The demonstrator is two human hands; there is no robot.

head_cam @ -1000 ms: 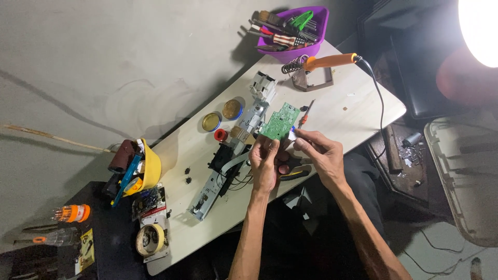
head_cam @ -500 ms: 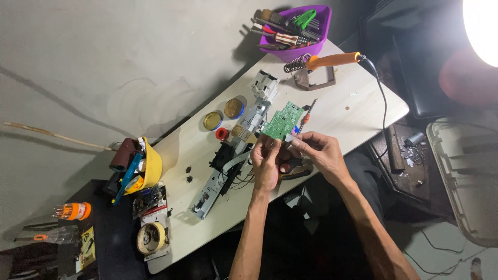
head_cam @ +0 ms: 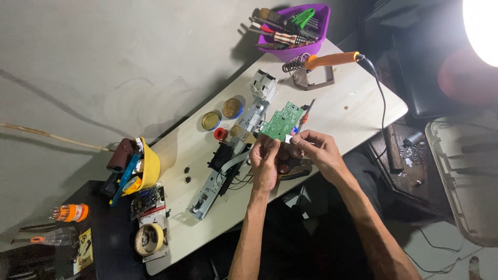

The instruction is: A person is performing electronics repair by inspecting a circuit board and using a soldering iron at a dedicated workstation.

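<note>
Up close, both hands grip a green circuit board [head_cam: 281, 122] above the white table [head_cam: 358, 111].
Left hand [head_cam: 265, 158] pinches its lower edge while right hand [head_cam: 317, 150] steadies a white connector; soldering iron [head_cam: 332, 59] rests nearby.

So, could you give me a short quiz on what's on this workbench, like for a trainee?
1. True or false: both hands, the left hand and the right hand, are at the green circuit board.
2. Where does the orange-handled soldering iron rest? A) in the purple tray B) on its coiled stand C) on the floor
3. What colour is the bowl at the table's left end?

Key: 1 true; 2 B; 3 yellow.
</note>
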